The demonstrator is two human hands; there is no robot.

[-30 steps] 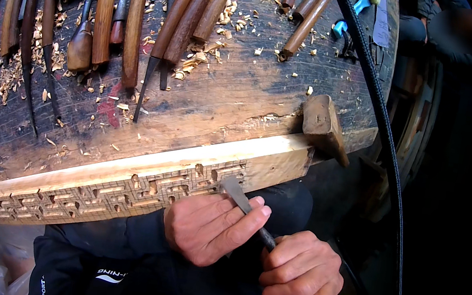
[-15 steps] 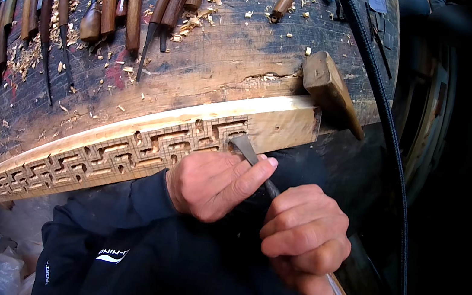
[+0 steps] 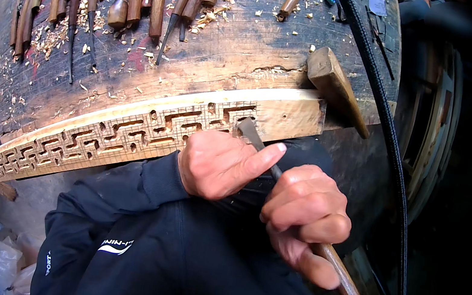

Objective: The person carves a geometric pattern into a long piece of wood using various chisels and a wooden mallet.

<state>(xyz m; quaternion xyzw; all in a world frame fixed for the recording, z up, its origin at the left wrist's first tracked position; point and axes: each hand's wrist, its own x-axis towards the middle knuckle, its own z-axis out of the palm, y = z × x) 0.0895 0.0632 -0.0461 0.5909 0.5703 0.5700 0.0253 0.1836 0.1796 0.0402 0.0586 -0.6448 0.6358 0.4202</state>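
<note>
Right hand [image 3: 306, 216] wrapped round brown-handled dark steel chisel [image 3: 251, 133]; left hand [image 3: 218, 166] pinching it near tip. Pale carved wooden board [image 3: 291, 118] along near edge of dark wooden counter [image 3: 200, 57]. Overhard push might skid chisel, chip board.

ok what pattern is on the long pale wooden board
The board has an angular maze pattern, clearest in head view.

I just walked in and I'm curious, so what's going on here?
A person's right hand grips a chisel by its handle, while the left hand touches its shank. The blade sits near the right end of the geometric pattern cut into a wooden board. More carving tools lie across the workbench beyond.
</note>
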